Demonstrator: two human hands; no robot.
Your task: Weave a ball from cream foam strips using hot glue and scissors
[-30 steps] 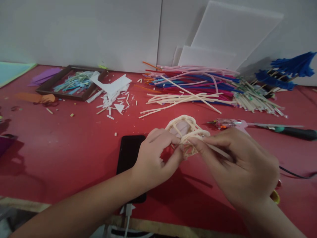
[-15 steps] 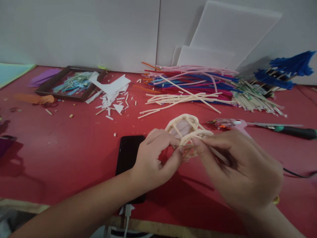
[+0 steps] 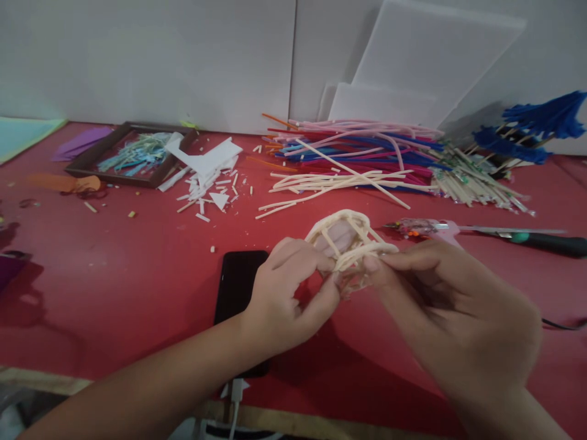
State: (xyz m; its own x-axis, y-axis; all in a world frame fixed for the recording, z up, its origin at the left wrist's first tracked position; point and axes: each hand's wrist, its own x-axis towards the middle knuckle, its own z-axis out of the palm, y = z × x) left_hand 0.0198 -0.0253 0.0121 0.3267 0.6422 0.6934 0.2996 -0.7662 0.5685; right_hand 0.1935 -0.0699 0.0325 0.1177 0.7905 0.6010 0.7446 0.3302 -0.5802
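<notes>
Between my two hands, above the red table (image 3: pixel 151 269), is a small openwork frame (image 3: pixel 362 250) made of cream-coloured sticks, with a pale lining showing inside its rounded far end. My left hand (image 3: pixel 288 293) pinches its near left edge between thumb and fingers. My right hand (image 3: pixel 463 305) pinches the frame's near right edge, where a cream strip runs between the two hands. The fingertips cover part of that strip. Just beyond the right hand lies a pink glue gun (image 3: pixel 444 229). Partly behind the left hand is a black phone (image 3: pixel 241 281).
Cream sticks (image 3: pixel 339 180) and a pile of coloured sticks (image 3: pixel 367 143) lie at the back. White scraps (image 3: pixel 208 171) sit beside a dark frame (image 3: pixel 151 177) holding blue-green threads. A green-and-black-handled tool (image 3: pixel 550 241) is at right. White boards (image 3: pixel 431 61) lean on the wall.
My right hand has shifted slightly right, its thumb and finger sliding along toward the strip's right end. My left hand and the cream frame have hardly moved.
</notes>
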